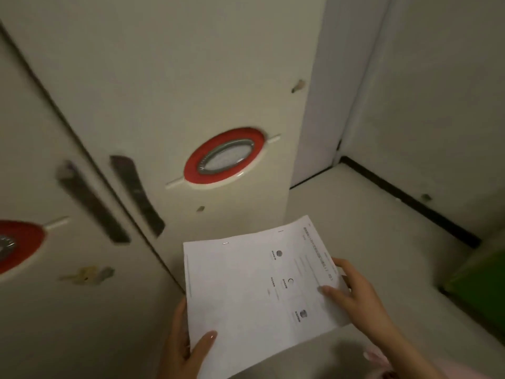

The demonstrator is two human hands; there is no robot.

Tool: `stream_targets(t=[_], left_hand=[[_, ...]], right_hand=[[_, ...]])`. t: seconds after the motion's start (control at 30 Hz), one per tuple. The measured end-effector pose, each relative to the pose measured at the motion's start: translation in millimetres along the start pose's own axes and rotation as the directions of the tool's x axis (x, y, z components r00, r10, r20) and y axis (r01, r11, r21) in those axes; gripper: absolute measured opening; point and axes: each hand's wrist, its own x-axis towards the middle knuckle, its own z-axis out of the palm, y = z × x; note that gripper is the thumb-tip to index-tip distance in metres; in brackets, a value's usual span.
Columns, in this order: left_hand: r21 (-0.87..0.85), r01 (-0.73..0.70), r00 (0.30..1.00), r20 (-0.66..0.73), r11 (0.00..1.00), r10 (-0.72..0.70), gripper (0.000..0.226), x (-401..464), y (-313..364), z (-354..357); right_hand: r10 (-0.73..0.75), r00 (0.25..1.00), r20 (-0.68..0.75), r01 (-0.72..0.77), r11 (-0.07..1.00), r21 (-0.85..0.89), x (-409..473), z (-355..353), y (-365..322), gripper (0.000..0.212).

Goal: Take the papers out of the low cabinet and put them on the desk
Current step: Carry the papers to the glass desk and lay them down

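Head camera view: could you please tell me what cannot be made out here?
- Print on the papers: too small and blurred to read.
- Cabinet doors: shut, so the inside is hidden.
- Left hand and right hand: fingers partly under the papers.
- Green object: cut off at the right edge.
- Desk: out of view.

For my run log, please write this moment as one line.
papers held | left hand bottom-left edge | right hand right edge | cabinet doors closed | desk unseen

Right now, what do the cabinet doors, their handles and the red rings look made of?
Cabinet doors: smooth cream panels, matte, likely painted or laminated board; small chips show. Handles: dark strips with a slight sheen, perhaps metal or plastic; blur leaves it open. Red rings: glossy, probably plastic, around a silvery rim and a pale frosted centre.
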Motion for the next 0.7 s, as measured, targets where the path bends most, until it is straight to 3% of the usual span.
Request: stream_targets(t=[0.2,0.33,0.47,0.63,0.7], left_hand=[[0.007,-0.034,0.978,0.204,0.999,0.032,0.057,74.2,46.4,122.6],[0.013,-0.059,0.929,0.367,0.998,0.05,0.059,137.1,54.9,202.5],[0.017,-0.072,0.848,0.527,0.997,0.052,0.059,183.6,79.8,290.6],[0.023,-0.092,0.695,0.717,0.996,0.048,0.062,223.6,113.1,414.9],[0.045,-0.124,0.603,0.797,0.991,0.039,0.061,233.3,122.3,496.3]], right_hand=[[0.08,0.971,-0.226,-0.067,0.996,0.063,48.1,-88.2,33.7,0.041],[0.133,0.921,-0.366,-0.096,0.988,0.118,82.2,-149.4,55.4,0.046],[0.221,0.845,-0.487,-0.141,0.97,0.196,107.8,-215.7,76.6,0.046],[0.326,0.729,-0.601,-0.141,0.932,0.334,116.7,-300.6,109.4,0.045],[0.371,0.647,-0.666,-0.117,0.912,0.394,117.0,-349.4,141.2,0.045]])
